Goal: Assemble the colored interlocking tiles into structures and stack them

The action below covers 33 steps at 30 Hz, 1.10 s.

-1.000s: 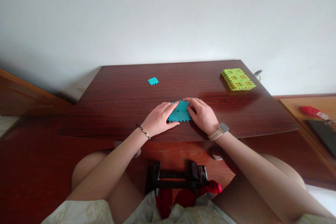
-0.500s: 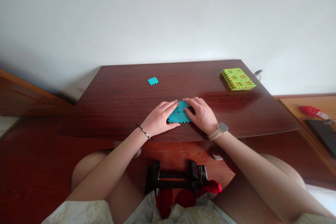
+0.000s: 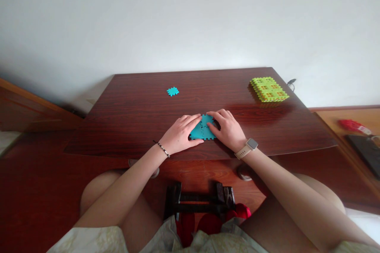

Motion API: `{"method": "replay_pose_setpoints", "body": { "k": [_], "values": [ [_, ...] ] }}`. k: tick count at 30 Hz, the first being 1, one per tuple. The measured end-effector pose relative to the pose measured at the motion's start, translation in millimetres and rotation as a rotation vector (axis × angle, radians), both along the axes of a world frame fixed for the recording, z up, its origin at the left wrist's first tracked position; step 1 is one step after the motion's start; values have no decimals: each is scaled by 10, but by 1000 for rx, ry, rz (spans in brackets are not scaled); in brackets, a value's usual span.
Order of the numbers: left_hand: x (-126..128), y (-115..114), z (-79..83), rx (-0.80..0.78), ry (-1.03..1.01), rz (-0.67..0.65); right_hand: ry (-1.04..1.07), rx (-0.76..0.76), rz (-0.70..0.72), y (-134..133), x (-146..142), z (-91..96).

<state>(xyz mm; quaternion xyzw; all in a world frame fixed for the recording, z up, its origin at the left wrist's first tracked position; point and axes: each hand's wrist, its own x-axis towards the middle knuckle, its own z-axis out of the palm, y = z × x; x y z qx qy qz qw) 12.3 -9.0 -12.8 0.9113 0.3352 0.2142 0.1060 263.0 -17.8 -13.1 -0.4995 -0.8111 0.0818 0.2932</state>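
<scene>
Near the front of the table lies a flat panel of blue interlocking tiles [image 3: 207,133], joined along toothed seams. My left hand [image 3: 181,132] spans its left side, fingers over the upper left and thumb along the bottom edge. From the right, my right hand [image 3: 228,127] holds the panel, fingertips at the far edge and thumb on the upper right tile. Parts of both sides are hidden under my hands. A separate blue tile [image 3: 172,91] lies flat farther back, apart from both hands.
The dark wooden table [image 3: 142,102] stands against a white wall. At its back right sits a stack of yellow-green toothed panels [image 3: 269,89] with square openings. A black cable [image 3: 292,83] shows behind that corner. Beneath is a dark bar frame [image 3: 198,203].
My right thumb has shifted slightly left over the upper right tile. The left hand, the separate tile and the stack stay in place.
</scene>
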Motion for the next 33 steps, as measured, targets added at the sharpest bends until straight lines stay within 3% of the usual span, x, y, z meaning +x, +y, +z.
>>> {"method": "replay_pose_setpoints", "body": {
  "k": [33],
  "values": [
    [23,-11,5,-58,-43,20,-43,12,6,4,-6,-24]
  ]
}}
